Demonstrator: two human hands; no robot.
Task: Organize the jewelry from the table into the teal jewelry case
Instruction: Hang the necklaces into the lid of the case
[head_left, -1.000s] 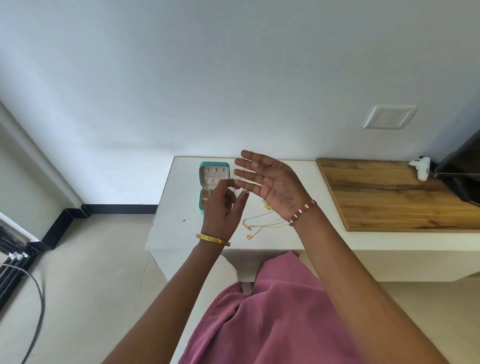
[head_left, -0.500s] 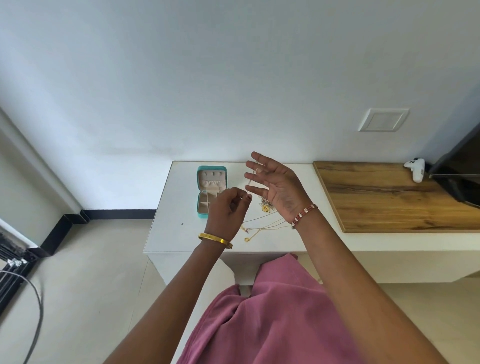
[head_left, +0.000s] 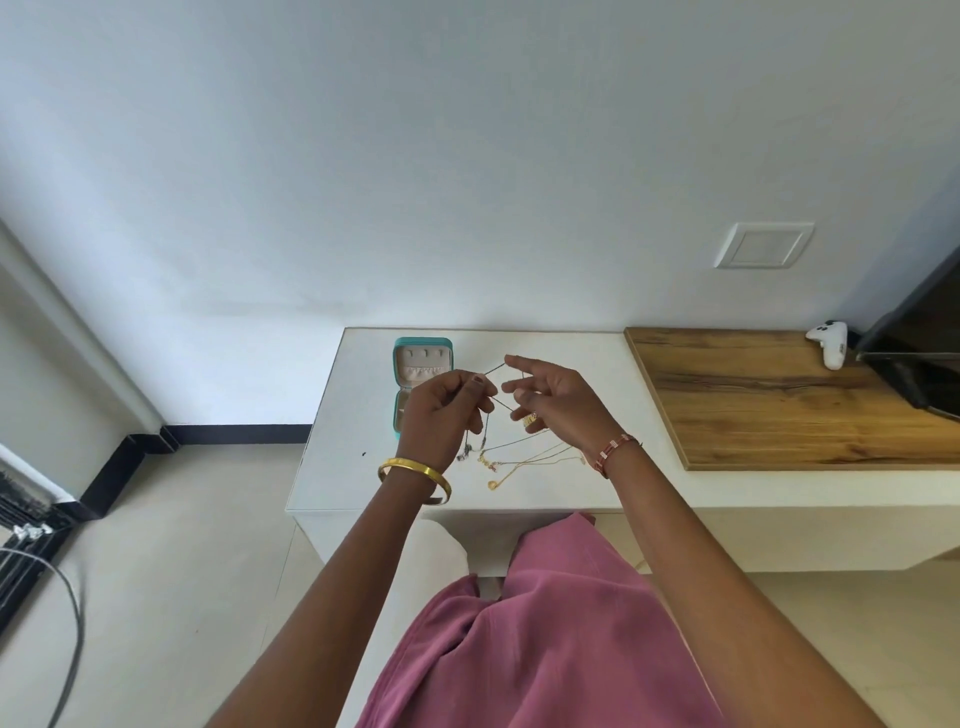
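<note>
The left hand (head_left: 452, 410) is pinching a thin necklace (head_left: 496, 368) looped over the spread-fingered right hand (head_left: 556, 400); next, probably lowering it into the teal jewelry case (head_left: 422, 347).

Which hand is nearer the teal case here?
Left. The left hand overlaps the case's near right corner in view; the right hand is off to the case's right, above the necklaces.
</note>
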